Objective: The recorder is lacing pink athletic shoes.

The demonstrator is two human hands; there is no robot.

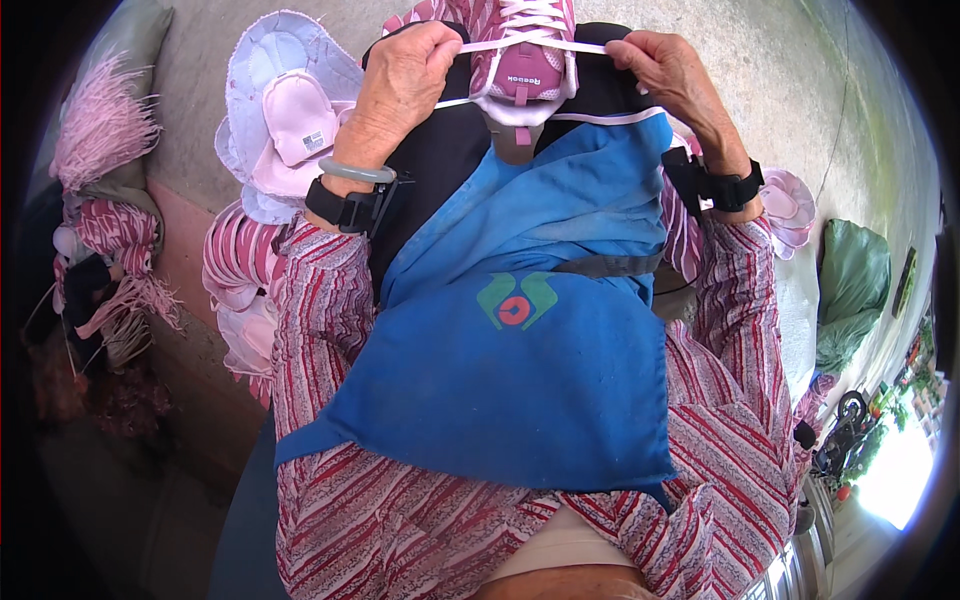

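A pink-and-white sneaker upper (522, 78) rests at my knees, its heel end toward me and white lacing across its front. My left hand (412, 75) pinches a white shoelace (500, 44) on the left of the upper. My right hand (660, 75) is closed on the lace on the right side. Between the two hands the lace runs nearly straight across the upper, pulled outward. Loose lace lengths trail below each hand, the right one over the blue apron (520, 400) on my lap.
Several striped pink uppers (240, 255) are piled at my left, with pale lining pieces (290, 60) above them. A bundle of pink laces (105, 125) hangs at far left. More uppers (788, 205) lie at my right, near a green sack (850, 290). A motorbike (845, 435) stands farther off.
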